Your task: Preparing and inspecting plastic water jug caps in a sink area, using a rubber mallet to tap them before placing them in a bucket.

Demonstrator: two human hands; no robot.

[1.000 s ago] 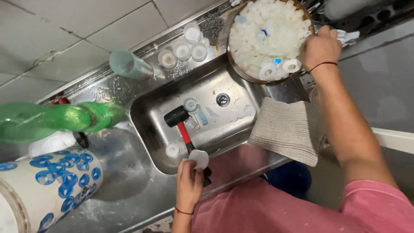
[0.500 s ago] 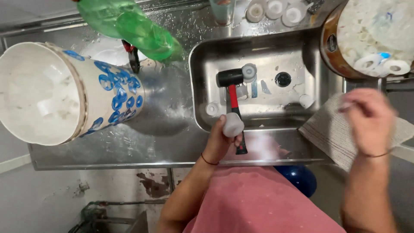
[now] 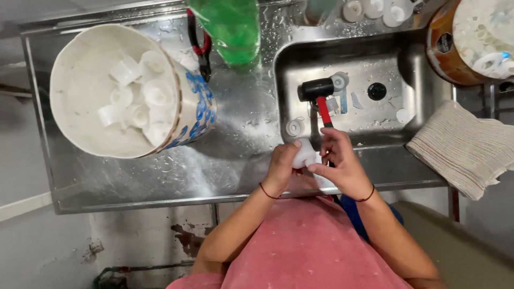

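Both my hands meet at the front edge of the steel sink [image 3: 417, 69]. My left hand [image 3: 281, 168] grips a small white plastic fitting [image 3: 305, 155]. My right hand [image 3: 340, 163] touches the same fitting from the right, fingers curled on it. A rubber mallet [image 3: 317, 92] with a black head and red handle lies in the sink basin just beyond my hands, its handle running under my right hand. More white fittings lie loose in the basin, one of them [image 3: 294, 127] next to the mallet.
A white bucket with blue marks [image 3: 184, 115] holds several white fittings on the left of the wet steel counter. A brown basin [image 3: 447, 51] full of white fittings sits at the top right. A green bottle [image 3: 230, 27], red-handled pliers [image 3: 201, 48] and a folded cloth [image 3: 463, 147] lie around the sink.
My right hand has come in from the cloth at the right to join my left hand on the white fitting. The view has shifted left, showing the bucket's inside.
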